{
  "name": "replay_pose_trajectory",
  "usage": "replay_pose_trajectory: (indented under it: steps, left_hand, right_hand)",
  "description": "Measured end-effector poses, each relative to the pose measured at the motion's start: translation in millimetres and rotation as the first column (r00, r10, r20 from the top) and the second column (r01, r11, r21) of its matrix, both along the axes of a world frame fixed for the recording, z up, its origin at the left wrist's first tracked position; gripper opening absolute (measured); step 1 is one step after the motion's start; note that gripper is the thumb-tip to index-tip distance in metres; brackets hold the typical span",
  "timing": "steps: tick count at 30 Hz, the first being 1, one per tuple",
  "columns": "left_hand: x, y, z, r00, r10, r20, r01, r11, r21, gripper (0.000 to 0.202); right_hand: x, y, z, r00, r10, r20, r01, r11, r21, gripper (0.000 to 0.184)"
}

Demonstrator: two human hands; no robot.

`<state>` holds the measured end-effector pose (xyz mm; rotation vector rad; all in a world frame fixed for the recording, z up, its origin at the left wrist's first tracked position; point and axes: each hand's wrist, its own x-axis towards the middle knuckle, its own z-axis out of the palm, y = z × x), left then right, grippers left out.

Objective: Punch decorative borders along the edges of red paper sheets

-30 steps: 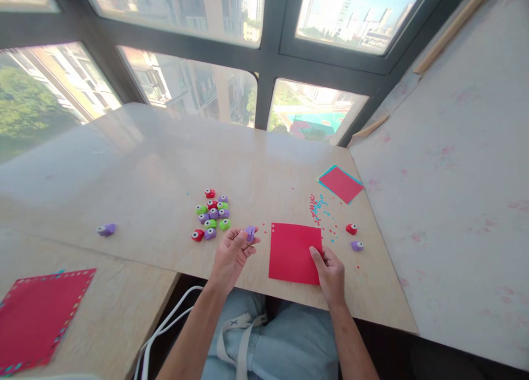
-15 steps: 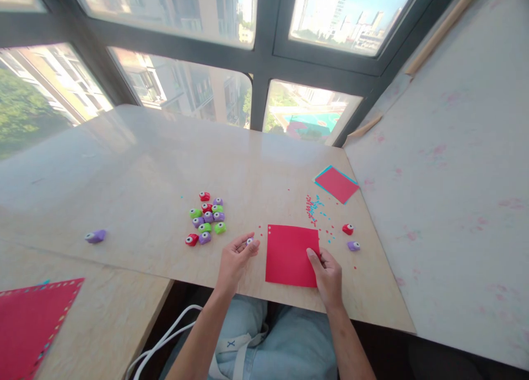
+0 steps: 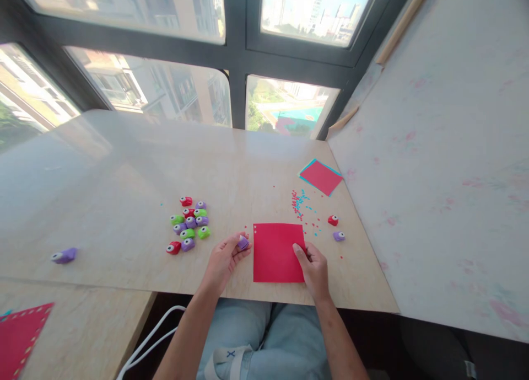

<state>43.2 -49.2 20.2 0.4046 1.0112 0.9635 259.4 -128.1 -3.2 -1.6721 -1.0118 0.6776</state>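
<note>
My left hand (image 3: 225,258) is closed on a small purple craft punch (image 3: 243,242), held between thumb and fingers just left of the paper. A square sheet of red paper (image 3: 278,256) is gripped at its right edge by my right hand (image 3: 313,267), thumb on top and fingers underneath. Three small punched holes show at the sheet's upper left corner. Left of my hands stands a cluster of red, green and purple craft punches (image 3: 190,222). A red punch (image 3: 333,220) and a purple punch (image 3: 339,236) lie to the right of the paper.
Red and blue paper bits (image 3: 298,203) are scattered behind the sheet. A stack of coloured paper (image 3: 321,177) lies near the wall (image 3: 433,176). Far left are a larger purple punch (image 3: 64,256) and a red sheet with a punched border (image 3: 25,333). A white cable (image 3: 152,336) hangs below the table edge.
The purple punch has been turned in my left hand, so its purple side now shows. My right hand keeps its hold on the red paper. The whole view has shifted slightly.
</note>
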Motion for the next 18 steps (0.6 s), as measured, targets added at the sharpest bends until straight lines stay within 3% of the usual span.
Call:
replay_pose_trajectory:
  steps: [7, 11, 18]
  left_hand:
    - [-4, -1, -0.8, 0.999, 0.007, 0.047, -0.006, 1.000, -0.023, 0.013]
    - [-7, -4, -4.8, 0.994, -0.021, 0.109, 0.016, 0.999, 0.046, 0.025]
    - [-11, -11, -17.8, 0.980, 0.019, 0.199, -0.049, 0.988, 0.145, 0.044]
  right_hand:
    - [2, 0, -4.3, 0.999, 0.025, -0.029, -0.026, 1.000, -0.017, 0.040]
    - [2, -1, -4.8, 0.999, 0.038, -0.034, -0.038, 0.999, -0.012, 0.040]
    - [3, -1, -5.8, 0.995, 0.090, -0.054, -0.089, 0.996, 0.013, 0.037]
